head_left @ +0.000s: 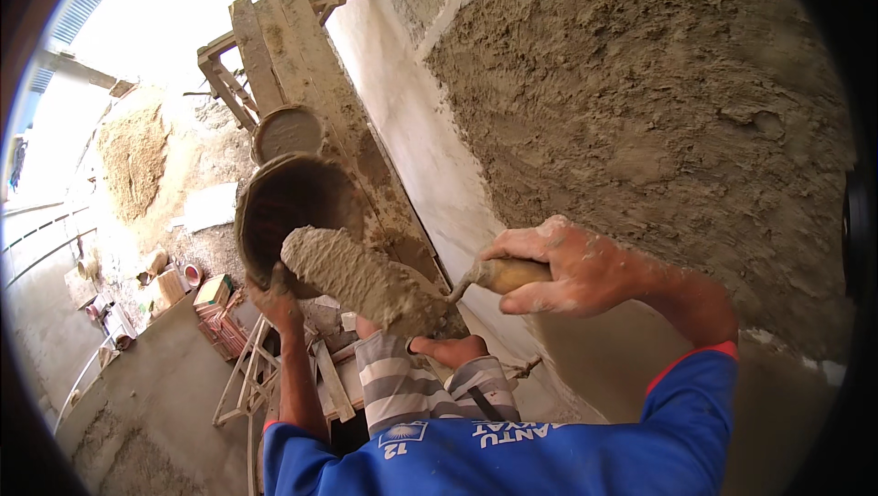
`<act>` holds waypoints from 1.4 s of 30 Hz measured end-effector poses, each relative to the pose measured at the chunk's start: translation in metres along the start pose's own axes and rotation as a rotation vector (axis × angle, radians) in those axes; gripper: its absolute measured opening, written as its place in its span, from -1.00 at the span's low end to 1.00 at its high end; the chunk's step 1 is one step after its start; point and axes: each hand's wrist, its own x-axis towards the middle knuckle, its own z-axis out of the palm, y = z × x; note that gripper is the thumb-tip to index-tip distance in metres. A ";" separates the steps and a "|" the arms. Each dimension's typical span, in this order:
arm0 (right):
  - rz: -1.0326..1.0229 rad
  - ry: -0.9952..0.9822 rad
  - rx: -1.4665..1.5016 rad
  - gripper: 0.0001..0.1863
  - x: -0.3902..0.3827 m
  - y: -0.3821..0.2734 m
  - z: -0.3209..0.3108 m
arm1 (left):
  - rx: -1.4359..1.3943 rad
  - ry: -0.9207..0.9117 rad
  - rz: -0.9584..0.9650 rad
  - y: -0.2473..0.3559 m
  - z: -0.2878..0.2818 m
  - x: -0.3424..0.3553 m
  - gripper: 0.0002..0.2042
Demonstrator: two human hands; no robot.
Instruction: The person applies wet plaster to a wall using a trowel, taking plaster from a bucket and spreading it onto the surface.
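My right hand (572,272) is wrapped round the wooden handle of a trowel (514,275). A thick load of wet grey mortar (357,278) covers the trowel's blade, which lies in front of my body near the bucket's mouth. With my left hand (276,302) I grip the lower rim of a dark round bucket (261,222); part of those fingers is hidden behind it. The bucket is tilted so that its opening shows, with little mortar visible inside. Beyond it, a second bucket (285,133) full of mortar stands on the planks.
A scaffold of wooden planks (315,66) runs away along the wall. Rough wet plaster (640,85) covers the wall at right, with a smoother pale strip (402,121) beside the planks. Below at left are a sand pile (133,149), stacked bricks (219,322) and a wooden trestle (251,373).
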 end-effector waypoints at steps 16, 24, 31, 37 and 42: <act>0.807 0.663 0.211 -0.56 -0.101 0.082 -0.008 | -0.045 -0.070 -0.160 -0.056 -0.029 -0.049 -0.51; 0.418 0.216 0.897 -0.52 -0.030 0.108 0.137 | -0.531 -0.167 -0.250 0.053 0.072 -0.090 -0.54; 0.262 0.488 1.398 -0.66 0.053 0.037 0.129 | -0.368 -0.212 -0.021 0.138 0.081 -0.107 -0.58; 0.225 0.725 0.957 -0.60 0.102 -0.001 0.117 | -0.146 -0.271 0.057 0.162 0.087 -0.109 -0.59; -0.011 0.881 -0.400 -0.67 0.056 0.000 0.110 | -0.225 -0.405 0.175 0.217 0.080 -0.091 -0.57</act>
